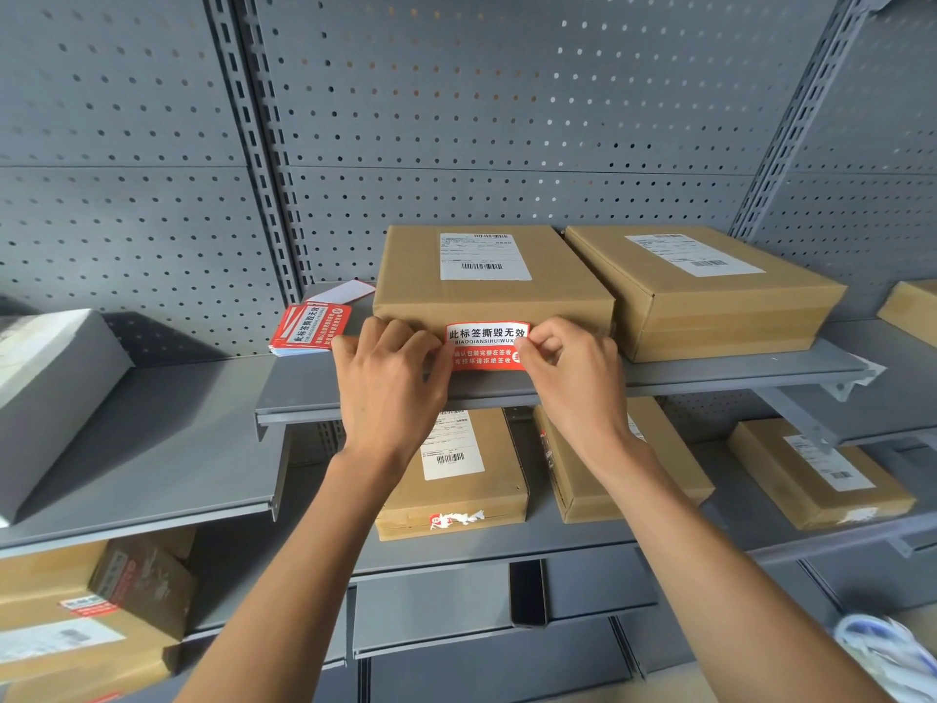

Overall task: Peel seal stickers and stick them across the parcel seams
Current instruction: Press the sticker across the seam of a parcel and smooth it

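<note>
A flat brown cardboard parcel (487,291) with a white shipping label lies on the grey upper shelf (710,378). A red and white seal sticker (485,347) is held against the parcel's front face. My left hand (390,383) pinches the sticker's left end and my right hand (578,378) pinches its right end. The sticker's upper white band lies on the cardboard; its lower red part hangs in front of the shelf. A stack of red seal stickers (310,329) lies on the shelf to the left of the parcel.
A second brown parcel (710,291) sits to the right on the same shelf. Several parcels (456,479) lie on the shelf below, one with a torn sticker on its front. A grey box (50,393) stands at left. Perforated grey panels back the shelves.
</note>
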A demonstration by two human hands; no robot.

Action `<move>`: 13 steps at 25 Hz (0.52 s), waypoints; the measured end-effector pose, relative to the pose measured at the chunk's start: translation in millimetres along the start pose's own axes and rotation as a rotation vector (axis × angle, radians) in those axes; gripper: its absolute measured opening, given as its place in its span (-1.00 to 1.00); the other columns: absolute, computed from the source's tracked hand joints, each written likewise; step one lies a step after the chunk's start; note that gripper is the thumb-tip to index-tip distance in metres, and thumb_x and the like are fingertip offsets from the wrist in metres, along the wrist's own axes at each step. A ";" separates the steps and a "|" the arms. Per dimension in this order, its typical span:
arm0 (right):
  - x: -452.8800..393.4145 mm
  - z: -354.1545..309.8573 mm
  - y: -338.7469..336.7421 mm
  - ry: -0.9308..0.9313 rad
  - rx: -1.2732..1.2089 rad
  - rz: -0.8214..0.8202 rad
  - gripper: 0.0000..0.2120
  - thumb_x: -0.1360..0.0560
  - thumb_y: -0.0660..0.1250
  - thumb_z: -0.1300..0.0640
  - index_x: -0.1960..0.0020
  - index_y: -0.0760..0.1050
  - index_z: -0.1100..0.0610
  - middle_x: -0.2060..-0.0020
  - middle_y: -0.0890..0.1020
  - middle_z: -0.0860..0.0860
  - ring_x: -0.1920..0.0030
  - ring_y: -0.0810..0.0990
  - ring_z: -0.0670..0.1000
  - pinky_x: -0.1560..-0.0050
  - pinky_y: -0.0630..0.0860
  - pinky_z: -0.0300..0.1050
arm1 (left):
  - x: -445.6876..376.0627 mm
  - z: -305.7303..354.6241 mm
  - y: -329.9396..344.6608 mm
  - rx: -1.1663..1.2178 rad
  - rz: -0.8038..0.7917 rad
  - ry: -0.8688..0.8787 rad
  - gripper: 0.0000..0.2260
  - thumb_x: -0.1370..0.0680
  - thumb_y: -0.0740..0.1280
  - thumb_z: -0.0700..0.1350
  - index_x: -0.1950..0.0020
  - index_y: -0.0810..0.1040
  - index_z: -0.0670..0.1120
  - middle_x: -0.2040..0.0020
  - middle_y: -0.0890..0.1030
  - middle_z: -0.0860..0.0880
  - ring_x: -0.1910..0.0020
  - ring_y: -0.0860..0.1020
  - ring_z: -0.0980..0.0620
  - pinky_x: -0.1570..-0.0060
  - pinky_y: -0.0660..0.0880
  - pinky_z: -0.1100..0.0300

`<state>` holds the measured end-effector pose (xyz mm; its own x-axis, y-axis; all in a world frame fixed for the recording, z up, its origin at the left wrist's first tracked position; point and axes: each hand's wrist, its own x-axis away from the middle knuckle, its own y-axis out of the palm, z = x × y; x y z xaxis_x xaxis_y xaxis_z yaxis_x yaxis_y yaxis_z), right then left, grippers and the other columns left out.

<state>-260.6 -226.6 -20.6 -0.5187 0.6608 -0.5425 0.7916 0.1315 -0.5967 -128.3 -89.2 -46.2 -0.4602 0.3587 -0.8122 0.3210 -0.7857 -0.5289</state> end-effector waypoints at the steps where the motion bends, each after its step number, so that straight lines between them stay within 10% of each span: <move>1: 0.1 0.4 -0.2 -0.001 0.004 0.002 -0.82 -0.57 0.44 0.02 0.17 0.60 0.07 0.27 0.71 -0.08 0.29 0.63 -0.04 0.32 0.50 -0.13 | -0.2 0.1 0.0 0.001 0.001 -0.001 -0.76 -0.58 0.46 0.00 0.26 0.65 -0.05 0.26 0.60 0.02 0.12 0.51 -0.10 0.09 0.26 -0.02; 13: 3.0 8.8 1.0 -0.054 0.037 0.036 -0.81 -0.55 0.47 0.02 0.19 0.57 0.06 0.31 0.66 -0.08 0.28 0.59 0.02 0.26 0.55 -0.01 | 2.6 -3.4 2.6 0.025 0.038 0.011 -0.83 -0.56 0.50 -0.03 0.18 0.66 -0.05 0.20 0.63 0.02 0.11 0.51 -0.09 0.08 0.26 -0.03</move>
<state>-264.2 -231.0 -28.0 -0.5078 0.6233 -0.5947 0.7979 0.0801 -0.5974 -125.8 -88.5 -50.5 -0.4386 0.3334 -0.8345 0.3173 -0.8114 -0.4909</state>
